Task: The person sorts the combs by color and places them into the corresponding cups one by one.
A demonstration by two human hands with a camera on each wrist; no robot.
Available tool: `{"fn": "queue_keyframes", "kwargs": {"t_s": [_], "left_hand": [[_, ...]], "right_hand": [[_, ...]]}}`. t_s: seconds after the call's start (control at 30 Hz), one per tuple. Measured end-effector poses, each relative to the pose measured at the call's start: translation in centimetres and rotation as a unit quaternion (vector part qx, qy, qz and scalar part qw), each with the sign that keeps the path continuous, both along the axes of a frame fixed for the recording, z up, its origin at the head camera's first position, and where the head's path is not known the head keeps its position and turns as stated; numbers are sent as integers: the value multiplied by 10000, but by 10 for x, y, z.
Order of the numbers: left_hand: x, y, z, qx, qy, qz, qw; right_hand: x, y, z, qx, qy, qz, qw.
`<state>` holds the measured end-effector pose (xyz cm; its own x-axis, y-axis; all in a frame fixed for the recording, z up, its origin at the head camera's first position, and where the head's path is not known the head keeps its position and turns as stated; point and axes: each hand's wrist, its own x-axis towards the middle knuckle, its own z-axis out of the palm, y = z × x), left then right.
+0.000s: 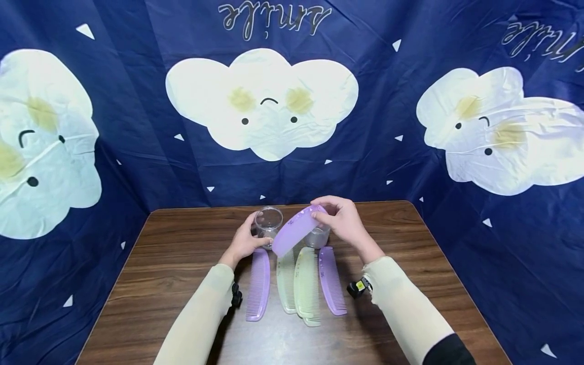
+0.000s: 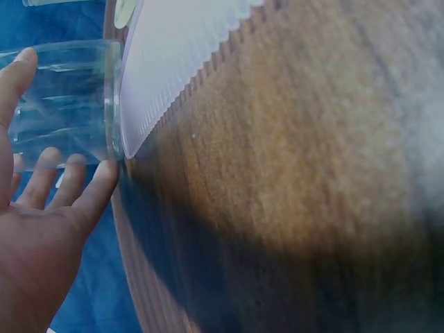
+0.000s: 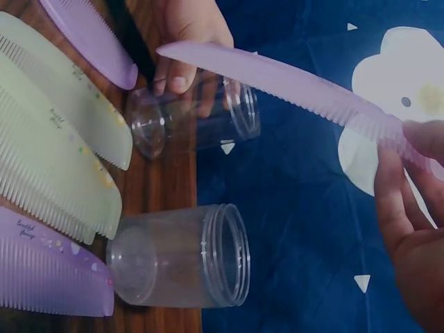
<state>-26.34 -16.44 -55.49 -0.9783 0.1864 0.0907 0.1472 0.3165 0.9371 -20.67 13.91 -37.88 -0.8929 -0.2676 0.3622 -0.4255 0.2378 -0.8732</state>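
My left hand (image 1: 243, 242) holds a clear plastic jar (image 1: 269, 219) that stands upright near the table's back edge, with thumb and fingers on opposite sides of its wall. In the right wrist view this jar (image 3: 201, 114) shows its open, threaded mouth. My right hand (image 1: 343, 221) pinches a purple comb (image 1: 295, 229) by one end. The comb is raised and slants down to the left, its other end close to the left jar. A second clear jar (image 3: 173, 258) stands beside the first, partly hidden behind the comb in the head view.
On the table (image 1: 173, 284), in front of the jars, lie a purple comb (image 1: 258, 286) at left, several overlapping pale green combs (image 1: 306, 281) in the middle and another purple comb (image 1: 332, 284) at right. A blue cloth (image 1: 137, 126) with clouds hangs behind and at the sides.
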Motion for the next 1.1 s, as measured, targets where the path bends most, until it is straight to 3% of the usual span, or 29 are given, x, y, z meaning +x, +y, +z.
{"fn": "queue_keyframes", "kwargs": {"t_s": [0.27, 0.7, 0.93, 1.1], "left_hand": [[1, 1, 4, -152, -68, -11, 9999], [3, 0, 7, -123, 14, -21, 9999], [3, -2, 8, -175, -92, -19, 9998], [3, -2, 8, -120, -45, -75, 9999]], "right_hand": [[-5, -6, 12, -399, 304, -338, 9982], [-11, -21, 27, -219, 458, -876, 9949], [-36, -24, 9, -52, 652, -1164, 9910], [-44, -25, 3, -22, 628, -1197, 9908]]}}
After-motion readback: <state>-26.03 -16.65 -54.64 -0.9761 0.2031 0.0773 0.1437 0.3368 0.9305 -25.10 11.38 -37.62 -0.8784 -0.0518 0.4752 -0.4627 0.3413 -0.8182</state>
